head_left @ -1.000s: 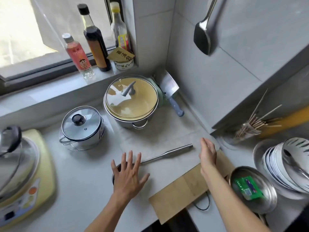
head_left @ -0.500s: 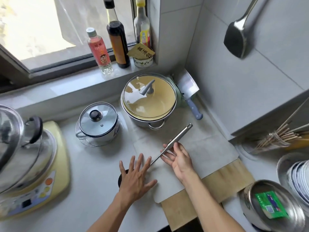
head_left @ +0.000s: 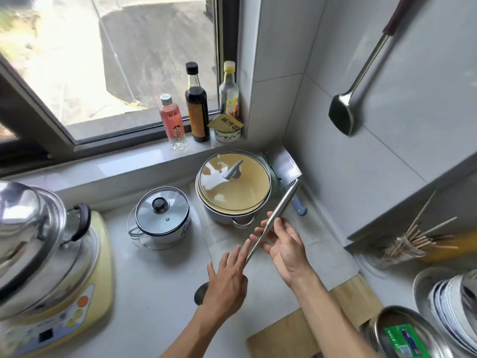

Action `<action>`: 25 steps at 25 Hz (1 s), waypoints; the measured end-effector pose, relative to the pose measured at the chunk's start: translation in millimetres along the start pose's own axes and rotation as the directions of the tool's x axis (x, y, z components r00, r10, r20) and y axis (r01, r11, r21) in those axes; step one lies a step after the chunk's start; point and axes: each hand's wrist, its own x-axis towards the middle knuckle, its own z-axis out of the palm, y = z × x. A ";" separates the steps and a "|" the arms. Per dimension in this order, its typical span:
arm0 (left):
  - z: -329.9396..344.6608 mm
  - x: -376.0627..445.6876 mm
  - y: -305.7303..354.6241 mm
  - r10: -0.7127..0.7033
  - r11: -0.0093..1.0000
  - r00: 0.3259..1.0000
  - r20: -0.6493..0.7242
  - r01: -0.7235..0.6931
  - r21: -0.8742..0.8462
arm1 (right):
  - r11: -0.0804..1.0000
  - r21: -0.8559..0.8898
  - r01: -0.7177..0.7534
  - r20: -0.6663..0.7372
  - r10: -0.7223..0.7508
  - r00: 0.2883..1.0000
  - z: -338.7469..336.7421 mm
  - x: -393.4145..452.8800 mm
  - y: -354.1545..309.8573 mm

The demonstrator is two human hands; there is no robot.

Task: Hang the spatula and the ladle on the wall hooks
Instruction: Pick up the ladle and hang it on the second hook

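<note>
A steel spatula (head_left: 343, 112) with a dark handle hangs on the right wall tiles; its hook is out of frame. The steel ladle (head_left: 280, 208) lies slanted, its handle tip raised toward the cleaver. Only a sliver of its bowl (head_left: 200, 293) shows on the counter, the remainder hidden under my left hand. My right hand (head_left: 282, 241) holds the ladle handle near its middle with the fingers under it. My left hand (head_left: 227, 280) hovers flat with fingers spread over the bowel end, holding nothing.
A large lidded pot (head_left: 233, 187) and a small lidded pot (head_left: 161, 215) stand behind the hands. A cleaver (head_left: 289, 171) leans in the corner. Bottles (head_left: 197, 104) line the sill. A cooker (head_left: 46, 267) sits left; cutting board (head_left: 296, 332), chopsticks (head_left: 413, 241) and dishes (head_left: 449, 301) sit right.
My right hand moved from the board's edge to the ladle handle, took hold of it, and lifted the handle end up toward the corner. The view tilted up.
</note>
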 end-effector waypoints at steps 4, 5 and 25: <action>-31.6 15.4 38.4 0.069 0.997 0.986 -0.154 -0.065 0.029 | 0.990 0.017 0.139 0.020 -0.139 0.990 26.3 -6.6 -62.1; -40.2 21.3 50.9 0.094 0.995 0.976 -0.198 -0.086 0.047 | 0.986 0.027 0.163 0.027 -0.164 0.986 31.5 -8.8 -83.0; -123.9 123.8 235.1 0.198 0.979 0.847 -0.494 -0.196 0.058 | 0.880 -0.088 0.467 0.325 -0.418 0.848 57.3 -11.2 -352.1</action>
